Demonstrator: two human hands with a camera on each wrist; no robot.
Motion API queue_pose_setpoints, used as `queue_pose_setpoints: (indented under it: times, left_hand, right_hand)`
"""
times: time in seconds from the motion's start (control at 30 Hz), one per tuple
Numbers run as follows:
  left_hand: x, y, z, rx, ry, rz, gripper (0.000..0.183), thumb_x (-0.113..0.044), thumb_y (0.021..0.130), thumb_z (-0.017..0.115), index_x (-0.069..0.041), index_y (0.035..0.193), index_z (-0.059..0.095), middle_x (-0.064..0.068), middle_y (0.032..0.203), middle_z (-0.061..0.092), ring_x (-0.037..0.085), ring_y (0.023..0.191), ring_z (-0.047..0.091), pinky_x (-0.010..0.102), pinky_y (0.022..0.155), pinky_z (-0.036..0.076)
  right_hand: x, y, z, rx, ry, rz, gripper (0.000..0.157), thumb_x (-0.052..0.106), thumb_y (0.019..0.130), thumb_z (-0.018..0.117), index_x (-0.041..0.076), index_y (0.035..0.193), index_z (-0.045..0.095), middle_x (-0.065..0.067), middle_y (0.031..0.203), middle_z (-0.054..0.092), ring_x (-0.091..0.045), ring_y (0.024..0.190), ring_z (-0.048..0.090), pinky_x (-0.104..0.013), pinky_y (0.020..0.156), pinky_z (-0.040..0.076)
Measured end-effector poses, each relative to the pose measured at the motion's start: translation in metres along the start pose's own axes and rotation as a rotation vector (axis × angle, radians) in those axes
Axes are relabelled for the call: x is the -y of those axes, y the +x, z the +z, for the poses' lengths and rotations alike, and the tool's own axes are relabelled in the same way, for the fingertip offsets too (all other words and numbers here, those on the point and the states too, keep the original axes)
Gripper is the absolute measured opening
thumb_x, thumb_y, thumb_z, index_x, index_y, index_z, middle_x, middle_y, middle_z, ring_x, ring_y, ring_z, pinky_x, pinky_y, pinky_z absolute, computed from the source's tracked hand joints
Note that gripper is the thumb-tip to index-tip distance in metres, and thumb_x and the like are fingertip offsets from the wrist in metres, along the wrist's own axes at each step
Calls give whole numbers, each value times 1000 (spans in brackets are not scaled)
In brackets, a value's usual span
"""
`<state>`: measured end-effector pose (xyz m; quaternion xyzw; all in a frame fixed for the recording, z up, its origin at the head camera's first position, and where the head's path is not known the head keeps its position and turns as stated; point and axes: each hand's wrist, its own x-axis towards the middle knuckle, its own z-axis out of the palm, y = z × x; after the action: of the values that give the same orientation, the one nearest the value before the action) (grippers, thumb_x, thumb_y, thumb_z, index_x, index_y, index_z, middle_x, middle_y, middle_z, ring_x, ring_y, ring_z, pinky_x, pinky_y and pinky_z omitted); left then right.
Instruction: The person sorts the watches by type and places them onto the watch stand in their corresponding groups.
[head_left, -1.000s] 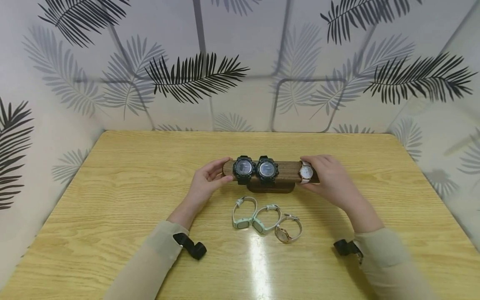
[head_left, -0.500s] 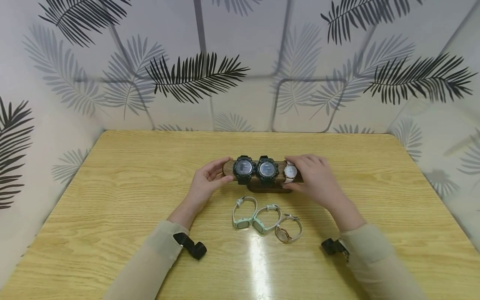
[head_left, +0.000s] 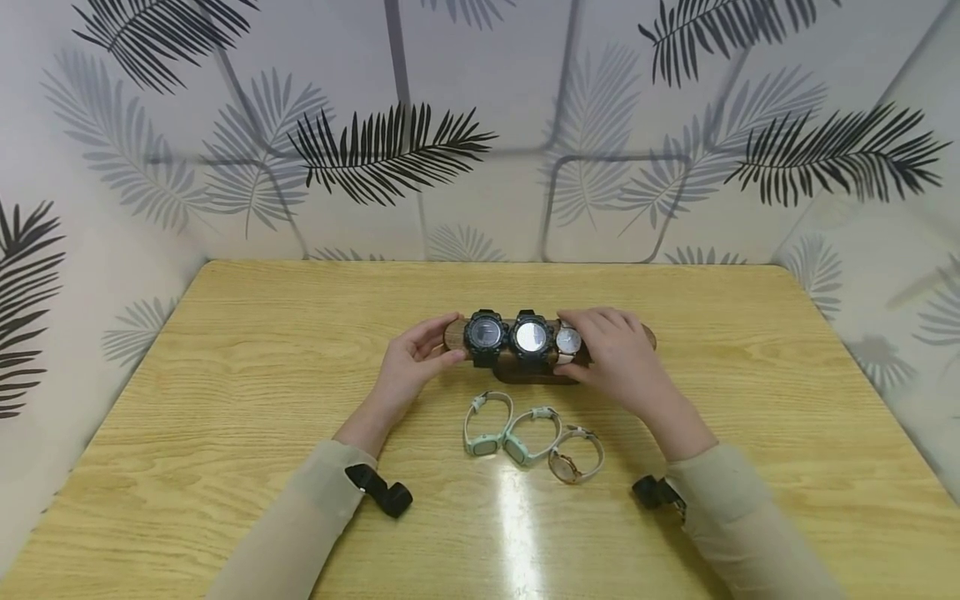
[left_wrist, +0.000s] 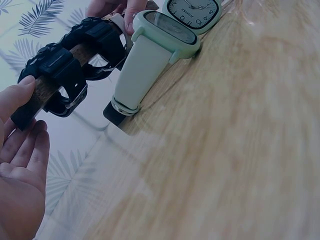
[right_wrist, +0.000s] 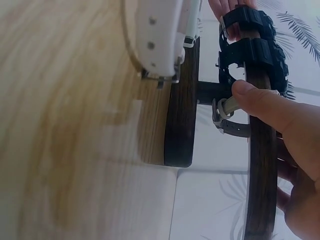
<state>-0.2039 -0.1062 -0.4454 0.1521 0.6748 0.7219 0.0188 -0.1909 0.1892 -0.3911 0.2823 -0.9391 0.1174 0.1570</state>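
A dark wooden watch stand (head_left: 645, 336) sits mid-table, its bar (left_wrist: 44, 95) carrying two black watches (head_left: 484, 334) (head_left: 531, 336). My left hand (head_left: 452, 340) grips the bar's left end, thumb (left_wrist: 21, 87) on top and fingers below. My right hand (head_left: 587, 347) pinches a white-strap watch (head_left: 567, 341) on the bar, right beside the second black watch; in the right wrist view its thumb (right_wrist: 265, 107) presses on the strap (right_wrist: 227, 107). Two mint watches (head_left: 480, 425) (head_left: 527, 435) and a rose-gold watch (head_left: 574, 457) lie on the table in front of the stand.
The wooden table (head_left: 225, 350) is boxed in on three sides by leaf-patterned walls (head_left: 390, 150). The stand's dark base (right_wrist: 181, 105) rests on the table under the bar. Bare tabletop stretches to the left and right of the stand.
My right hand has slid the white-strap watch leftward along the bar until it sits against the second black watch; the bar's right end now shows. My left hand has stayed put.
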Motion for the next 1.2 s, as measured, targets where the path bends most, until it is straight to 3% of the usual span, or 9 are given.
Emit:
queue_pose_setpoints:
  times: [1.2]
  left_hand:
    - [1,1,1,-14,-14,6,52,-1,83,73,-5,132,56,8,134,55,18,124,51,32,102,43]
  right_hand:
    - [2,1,5,-46,-73,-28,85,47,66,82,6,134,51,-11,120,62,-31,112,53,-50,96,39]
